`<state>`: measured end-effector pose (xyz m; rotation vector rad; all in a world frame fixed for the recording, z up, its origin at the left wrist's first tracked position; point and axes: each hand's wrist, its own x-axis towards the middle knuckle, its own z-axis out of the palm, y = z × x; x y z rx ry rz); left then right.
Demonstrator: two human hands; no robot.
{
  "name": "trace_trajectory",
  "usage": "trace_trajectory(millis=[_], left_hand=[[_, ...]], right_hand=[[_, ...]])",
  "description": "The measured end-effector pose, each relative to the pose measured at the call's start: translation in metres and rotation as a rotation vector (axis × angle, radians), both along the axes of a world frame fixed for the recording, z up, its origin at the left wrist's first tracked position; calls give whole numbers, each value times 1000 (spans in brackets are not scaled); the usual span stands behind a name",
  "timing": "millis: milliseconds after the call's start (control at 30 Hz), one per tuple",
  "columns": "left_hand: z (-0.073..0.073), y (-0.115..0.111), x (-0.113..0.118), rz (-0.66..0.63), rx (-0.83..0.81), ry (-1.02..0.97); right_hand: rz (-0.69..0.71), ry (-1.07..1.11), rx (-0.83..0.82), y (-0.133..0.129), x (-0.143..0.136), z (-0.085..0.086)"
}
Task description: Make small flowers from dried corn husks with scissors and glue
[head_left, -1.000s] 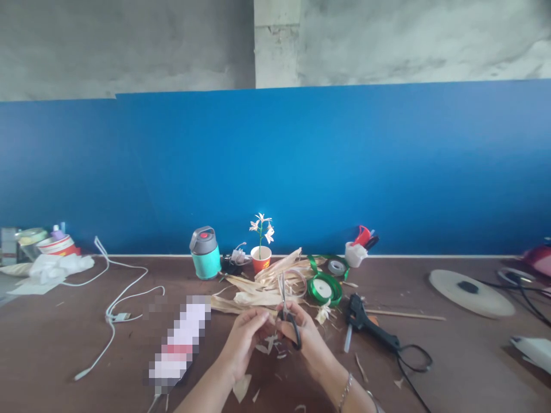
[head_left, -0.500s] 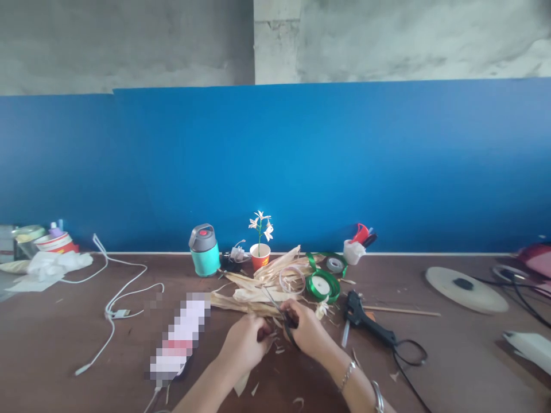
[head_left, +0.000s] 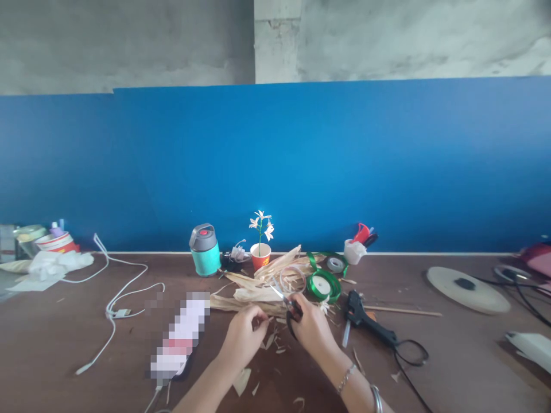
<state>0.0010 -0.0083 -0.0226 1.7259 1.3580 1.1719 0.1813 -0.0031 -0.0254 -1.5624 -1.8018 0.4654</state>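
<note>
My right hand (head_left: 312,326) is wrapped round the handles of a pair of scissors (head_left: 279,293), whose blades point up and left over the husks. To its left, my left hand (head_left: 243,335) is closed in a pinch. A small pale piece of corn husk shows at its fingertips, mostly hidden by the fingers. Dry corn husks (head_left: 253,295) lie in a loose heap just beyond both hands. Small husk scraps (head_left: 242,381) are scattered on the table below them. A pale husk flower (head_left: 324,305) lies just right of my right hand.
Behind the heap, a paper cup (head_left: 260,259) holds a stem of white flowers. Green ribbon rolls (head_left: 323,285) and a black glue gun (head_left: 370,323) lie to the right. A phone (head_left: 181,335) on a cable is at left, with a turquoise flask (head_left: 205,259) behind.
The scissors have lifted slightly, and their blades now show more clearly, away from the left fingers. My left hand has shifted a little up and left with its pinch kept.
</note>
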Motion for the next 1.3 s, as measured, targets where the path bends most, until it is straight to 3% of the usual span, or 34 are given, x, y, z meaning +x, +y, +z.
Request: trace_trajectory(millis=[200,433,567,733,867,1033,1300], left_hand=[[7,3,-1,25,-99,-181],[17,-3,3,-55,-373,-503],[18,-4,3,-100,-449,-660],[13,-2,3,-151,-479,-765],[11,-2,3,-149,-465,-692],[11,-4,5,-143,-321,-376],[4,0,7,-184,-218,-229]], right_hand=[[-204,-136,-51,5,10,-4],[-246,-325,-91,2,16,2],[-264,-254,-229,5,16,5],[-274,-149,-258,12,20,2],[-214,-29,-105,10,15,1],[133,333,24,-3,-6,9],[163,409,-41,-6,-14,5]])
